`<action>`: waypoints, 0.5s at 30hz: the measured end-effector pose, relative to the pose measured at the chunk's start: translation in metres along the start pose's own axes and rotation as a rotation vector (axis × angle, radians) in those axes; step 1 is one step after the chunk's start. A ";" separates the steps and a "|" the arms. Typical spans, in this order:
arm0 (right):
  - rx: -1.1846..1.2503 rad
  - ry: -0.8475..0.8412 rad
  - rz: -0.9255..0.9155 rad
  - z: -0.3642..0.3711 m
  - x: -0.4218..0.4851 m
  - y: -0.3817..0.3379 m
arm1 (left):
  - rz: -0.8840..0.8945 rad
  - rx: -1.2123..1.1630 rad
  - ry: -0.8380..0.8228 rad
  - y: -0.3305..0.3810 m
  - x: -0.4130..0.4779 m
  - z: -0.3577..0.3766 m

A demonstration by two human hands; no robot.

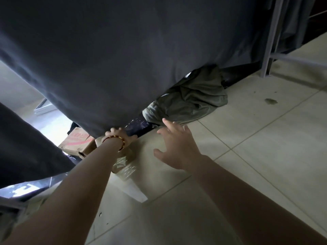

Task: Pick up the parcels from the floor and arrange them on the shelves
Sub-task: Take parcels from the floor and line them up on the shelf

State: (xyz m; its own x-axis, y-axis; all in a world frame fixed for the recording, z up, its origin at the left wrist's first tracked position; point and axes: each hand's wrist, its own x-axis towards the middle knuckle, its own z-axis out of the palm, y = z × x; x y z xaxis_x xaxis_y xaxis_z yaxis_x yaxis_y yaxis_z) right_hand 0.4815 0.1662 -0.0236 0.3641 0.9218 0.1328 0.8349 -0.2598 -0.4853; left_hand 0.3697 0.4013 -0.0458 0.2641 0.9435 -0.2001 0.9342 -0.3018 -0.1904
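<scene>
Left hand [117, 137] grips the hem of a dark curtain [123, 59]. Right hand [177, 145] is open, fingers spread, near a grey-green parcel [191, 99] on the floor [256, 138].

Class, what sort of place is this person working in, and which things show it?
Probably a parcel storeroom or depot: a cardboard box and a green plastic-wrapped parcel lie on the tiled floor, near a grey metal shelf frame.

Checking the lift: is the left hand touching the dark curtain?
Touching. Head view: the curtain hem lies directly on the left hand, no gap between them.
</scene>
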 end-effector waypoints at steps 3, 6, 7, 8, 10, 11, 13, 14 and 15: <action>-0.046 -0.005 -0.045 0.004 0.008 -0.013 | -0.024 0.000 -0.032 -0.007 0.000 0.011; -0.040 0.012 -0.036 0.008 0.016 -0.021 | -0.038 -0.085 -0.123 -0.009 0.004 0.032; -0.042 0.007 -0.028 0.009 0.018 -0.023 | -0.047 -0.127 -0.139 -0.010 0.009 0.041; -0.046 0.000 -0.020 0.011 0.019 -0.024 | -0.060 -0.167 -0.151 -0.011 0.015 0.047; -0.056 -0.010 -0.013 0.014 0.021 -0.026 | -0.101 -0.236 -0.148 -0.013 0.010 0.045; -0.060 -0.012 -0.011 0.015 0.021 -0.027 | -0.124 -0.248 -0.140 -0.014 0.006 0.042; -0.062 -0.014 -0.003 0.017 0.022 -0.026 | -0.153 -0.268 -0.145 -0.016 0.002 0.039; -0.062 -0.016 0.001 0.017 0.022 -0.026 | -0.160 -0.278 -0.151 -0.017 0.004 0.041; -0.063 -0.016 0.005 0.017 0.022 -0.026 | -0.175 -0.297 -0.147 -0.019 0.009 0.045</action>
State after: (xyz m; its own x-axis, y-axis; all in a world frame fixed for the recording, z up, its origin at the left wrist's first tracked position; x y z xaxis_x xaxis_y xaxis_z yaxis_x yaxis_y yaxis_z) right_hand 0.4611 0.1977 -0.0227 0.3616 0.9250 0.1165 0.8576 -0.2810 -0.4307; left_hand 0.3436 0.4098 -0.0869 0.0767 0.9413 -0.3287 0.9967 -0.0642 0.0487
